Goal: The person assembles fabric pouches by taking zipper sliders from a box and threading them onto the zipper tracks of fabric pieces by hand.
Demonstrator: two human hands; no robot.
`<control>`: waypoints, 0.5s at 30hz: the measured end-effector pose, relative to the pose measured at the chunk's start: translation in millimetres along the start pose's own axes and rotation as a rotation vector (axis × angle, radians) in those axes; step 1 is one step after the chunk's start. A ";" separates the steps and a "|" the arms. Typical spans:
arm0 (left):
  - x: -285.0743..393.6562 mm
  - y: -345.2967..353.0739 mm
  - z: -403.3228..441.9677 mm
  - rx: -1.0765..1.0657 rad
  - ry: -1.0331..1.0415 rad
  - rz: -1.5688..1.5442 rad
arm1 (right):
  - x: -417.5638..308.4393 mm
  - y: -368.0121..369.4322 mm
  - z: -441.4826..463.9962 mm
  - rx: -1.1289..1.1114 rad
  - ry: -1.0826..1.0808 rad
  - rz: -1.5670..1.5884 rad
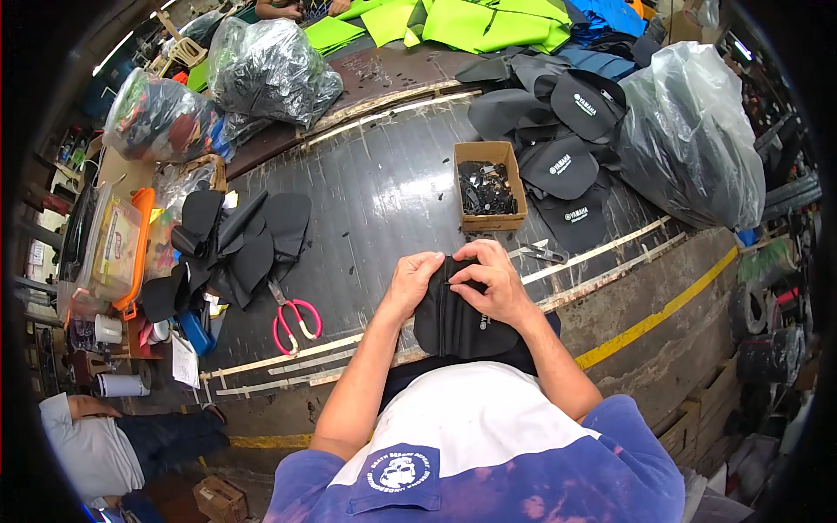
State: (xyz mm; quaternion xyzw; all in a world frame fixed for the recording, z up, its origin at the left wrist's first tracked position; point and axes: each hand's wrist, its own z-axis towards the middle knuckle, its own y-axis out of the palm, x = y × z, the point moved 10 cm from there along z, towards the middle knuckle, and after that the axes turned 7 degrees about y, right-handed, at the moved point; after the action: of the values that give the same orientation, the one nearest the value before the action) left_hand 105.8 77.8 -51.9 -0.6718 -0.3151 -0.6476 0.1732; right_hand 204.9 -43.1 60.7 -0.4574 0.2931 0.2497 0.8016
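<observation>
Left hand (pixel 408 281): fingers closed on the upper left edge of the pouch, thumb near its top.
Right hand (pixel 490 281): thumb and fingertips pinched together at the raised middle strip; anything small between them is too hidden to tell.
Pouch (pixel 475 338): black, with white lettering partly in view, held upright between both hands, before the bench's near edge and above the lap; whether it also rests there I cannot tell.
Handling: looks light, soft and floppy, not fragile, likely easy to grip; the body would probably sag if held at one point.
Hold: best at the top edge, one side kept taut, with a fine pinch on the strip, perhaps a zip.
Scissors (pixel 286 305): pink-handled, on the bench (pixel 384 200), left of the pouch.
Metal tool (pixel 545 254): just beyond the right hand, near the bench edge.
Black pieces (pixel 253 248): heaped loosely beyond the scissors.
Box (pixel 493 223): cardboard, open, full of small dark parts, straight ahead.
Printed pieces (pixel 561 166): overlapping, right of the box.
Clear bag (pixel 693 139): bulky, beside that pile.
Green sheets (pixel 488 26): at the far side, near another person's hand (pixel 338 7).
</observation>
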 end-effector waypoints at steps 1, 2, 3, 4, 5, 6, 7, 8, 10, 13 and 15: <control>-0.9 0.4 0.0 0.001 0.001 0.000 | -1.3 -0.5 0.4 0.000 -0.001 0.000; -1.3 -0.6 -0.2 0.017 -0.002 -0.004 | -3.0 0.2 0.2 -0.004 -0.001 -0.013; -0.4 -0.8 -0.7 0.032 -0.005 -0.007 | -4.6 0.8 -0.4 -0.007 -0.001 -0.027; 0.0 -1.4 -0.6 0.048 -0.008 -0.011 | -5.8 0.9 -0.8 -0.011 -0.001 -0.040; -0.9 -1.5 -0.1 0.047 -0.008 -0.010 | -6.9 0.0 -1.0 -0.009 -0.001 -0.039; -1.1 -2.7 0.4 0.057 0.001 -0.001 | -8.0 1.8 -1.7 -0.036 -0.006 -0.046; 0.5 -3.3 0.7 0.068 0.011 0.008 | -9.2 3.6 -2.3 -0.063 -0.011 -0.054; 2.2 -3.8 1.1 0.077 0.020 0.016 | -10.9 5.2 -2.8 -0.090 -0.016 -0.062; 3.5 -3.7 -0.7 0.049 0.005 0.036 | -9.5 2.5 -1.3 -0.065 0.049 0.022; 8.2 -2.0 -2.1 -0.011 -0.018 0.074 | -0.6 -6.1 1.4 -0.010 0.172 0.185; 10.3 -0.5 -5.8 -0.052 -0.024 0.098 | 3.8 -1.1 -0.3 -0.079 0.228 0.077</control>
State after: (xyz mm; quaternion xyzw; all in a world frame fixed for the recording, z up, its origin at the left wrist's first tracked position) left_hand 100.7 76.5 -41.3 -0.6985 -0.2672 -0.6380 0.1834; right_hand 208.2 -43.3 58.5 -0.5024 0.3895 0.2380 0.7343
